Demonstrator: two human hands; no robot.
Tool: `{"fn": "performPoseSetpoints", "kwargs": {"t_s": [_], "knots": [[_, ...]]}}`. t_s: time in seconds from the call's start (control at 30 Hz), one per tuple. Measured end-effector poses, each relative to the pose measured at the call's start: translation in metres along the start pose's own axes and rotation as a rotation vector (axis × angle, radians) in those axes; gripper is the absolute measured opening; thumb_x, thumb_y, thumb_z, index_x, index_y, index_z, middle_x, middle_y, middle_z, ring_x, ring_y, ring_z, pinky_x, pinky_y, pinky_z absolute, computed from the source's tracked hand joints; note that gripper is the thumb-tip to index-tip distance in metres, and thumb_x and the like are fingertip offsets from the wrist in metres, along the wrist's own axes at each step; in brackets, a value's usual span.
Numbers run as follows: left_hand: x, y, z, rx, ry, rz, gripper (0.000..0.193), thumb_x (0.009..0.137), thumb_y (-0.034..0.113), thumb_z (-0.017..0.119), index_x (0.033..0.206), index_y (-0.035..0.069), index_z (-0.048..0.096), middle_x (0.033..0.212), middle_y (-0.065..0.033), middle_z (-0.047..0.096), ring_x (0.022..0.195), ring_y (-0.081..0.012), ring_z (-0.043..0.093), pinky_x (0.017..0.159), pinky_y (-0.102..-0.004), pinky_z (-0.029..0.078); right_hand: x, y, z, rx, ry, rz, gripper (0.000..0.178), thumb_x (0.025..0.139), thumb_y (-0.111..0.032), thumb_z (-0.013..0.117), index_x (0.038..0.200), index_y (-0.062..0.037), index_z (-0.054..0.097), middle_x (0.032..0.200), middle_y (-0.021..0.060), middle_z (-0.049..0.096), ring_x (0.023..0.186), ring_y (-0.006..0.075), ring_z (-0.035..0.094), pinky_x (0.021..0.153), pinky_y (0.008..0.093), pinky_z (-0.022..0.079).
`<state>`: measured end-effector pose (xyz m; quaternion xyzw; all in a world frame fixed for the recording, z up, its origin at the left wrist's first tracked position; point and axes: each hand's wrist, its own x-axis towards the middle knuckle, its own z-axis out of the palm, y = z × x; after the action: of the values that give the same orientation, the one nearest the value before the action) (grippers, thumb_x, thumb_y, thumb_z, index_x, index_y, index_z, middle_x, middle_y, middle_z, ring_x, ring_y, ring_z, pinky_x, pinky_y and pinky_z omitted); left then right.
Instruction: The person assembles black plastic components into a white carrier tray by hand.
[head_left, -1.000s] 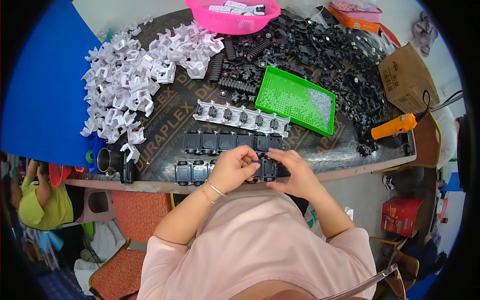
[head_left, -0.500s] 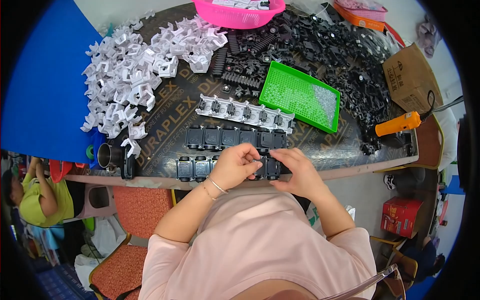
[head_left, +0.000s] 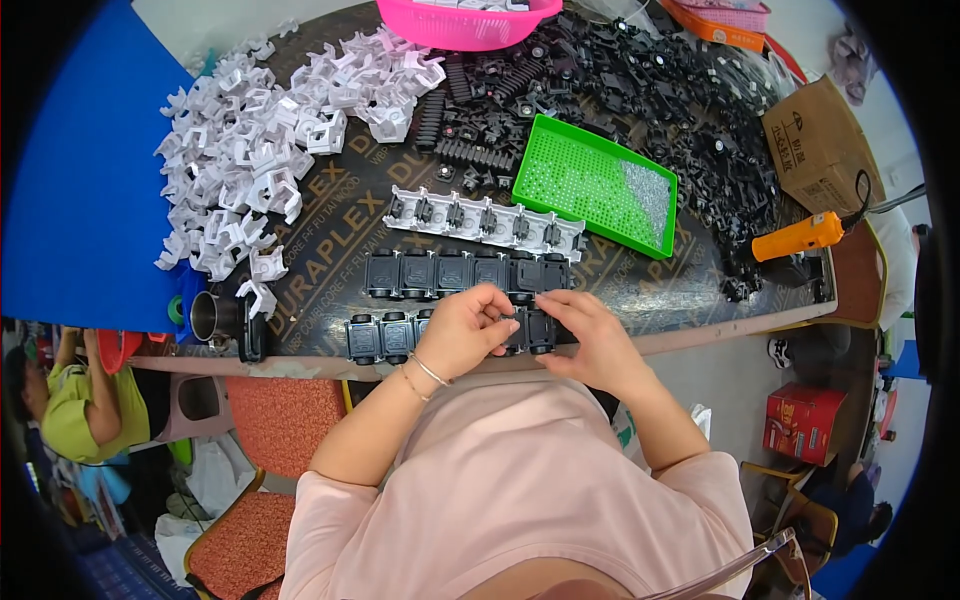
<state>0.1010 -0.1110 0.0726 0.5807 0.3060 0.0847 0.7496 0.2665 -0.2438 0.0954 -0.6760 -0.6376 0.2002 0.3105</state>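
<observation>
A front row of black toy-car-like chassis blocks with wheels [head_left: 380, 338] lies along the table's near edge. My left hand [head_left: 462, 328] is over the middle of this row, thumb and fingertips pinched together; whatever they hold is too small or hidden to name. At the row's right end, my right hand [head_left: 597, 342] grips a black chassis [head_left: 541, 330] between thumb and fingers. Just behind lies a second row of black chassis [head_left: 450, 272]. Beyond it is a row of white shells with black parts inside [head_left: 487, 222]. My hands cover part of the front row.
A green tray [head_left: 600, 239] of small shiny pieces stands behind the rows. White shells [head_left: 240, 170] are heaped left, black parts [head_left: 680, 110] right. An orange corded hand tool [head_left: 797, 238] lies right, near a cardboard box [head_left: 822, 145]. A pink basket [head_left: 470, 35] stands at the back.
The whole view has shifted slightly, with the table's things a little further left and up. Both hands stay at the same blocks, fingers nearly unmoved.
</observation>
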Motion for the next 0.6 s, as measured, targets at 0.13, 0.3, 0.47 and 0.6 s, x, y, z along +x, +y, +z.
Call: {"fn": "performPoseSetpoints", "kwargs": {"t_s": [0.13, 0.3, 0.47, 0.6], "knots": [[-0.003, 0.002, 0.001, 0.017, 0.012, -0.01, 0.011, 0.082, -0.002, 0.064, 0.09, 0.001, 0.056, 0.079, -0.001, 0.058, 0.065, -0.0049, 0.059, 0.054, -0.0205, 0.053, -0.001, -0.002, 0.001, -0.022, -0.024, 0.019, 0.061, 0.062, -0.014, 0.075, 0.119, -0.0027, 0.056, 0.119, 0.013, 0.055, 0.108, 0.0323, 0.053, 0.091, 0.0383, 0.045], [-0.008, 0.007, 0.004, 0.265, 0.071, 0.038, 0.013, 0.081, 0.005, 0.066, 0.089, 0.0, 0.057, 0.065, -0.002, 0.059, 0.051, -0.0071, 0.057, 0.047, -0.0219, 0.044, -0.008, -0.007, 0.001, -0.108, -0.008, 0.01, 0.064, 0.058, -0.022, 0.081, 0.116, -0.009, 0.06, 0.107, 0.009, 0.057, 0.097, 0.0271, 0.054, 0.083, 0.0371, 0.046], [-0.008, 0.01, 0.007, 0.314, 0.098, 0.067, 0.014, 0.081, 0.005, 0.066, 0.09, 0.0, 0.059, 0.067, -0.0043, 0.06, 0.051, -0.009, 0.058, 0.048, -0.0236, 0.045, -0.017, 0.006, 0.012, -0.23, 0.042, -0.118, 0.056, 0.057, -0.031, 0.081, 0.107, -0.0116, 0.066, 0.104, 0.0054, 0.057, 0.091, 0.024, 0.053, 0.078, 0.0367, 0.043], [-0.011, 0.01, 0.003, 0.518, 0.147, 0.224, 0.019, 0.08, 0.004, 0.067, 0.095, -0.001, 0.059, 0.068, -0.003, 0.06, 0.054, -0.008, 0.059, 0.048, -0.0218, 0.045, -0.018, 0.002, 0.009, -0.213, 0.013, -0.086, 0.05, 0.062, -0.034, 0.08, 0.105, -0.0125, 0.066, 0.109, 0.0051, 0.056, 0.096, 0.0244, 0.053, 0.081, 0.0377, 0.044]]}}
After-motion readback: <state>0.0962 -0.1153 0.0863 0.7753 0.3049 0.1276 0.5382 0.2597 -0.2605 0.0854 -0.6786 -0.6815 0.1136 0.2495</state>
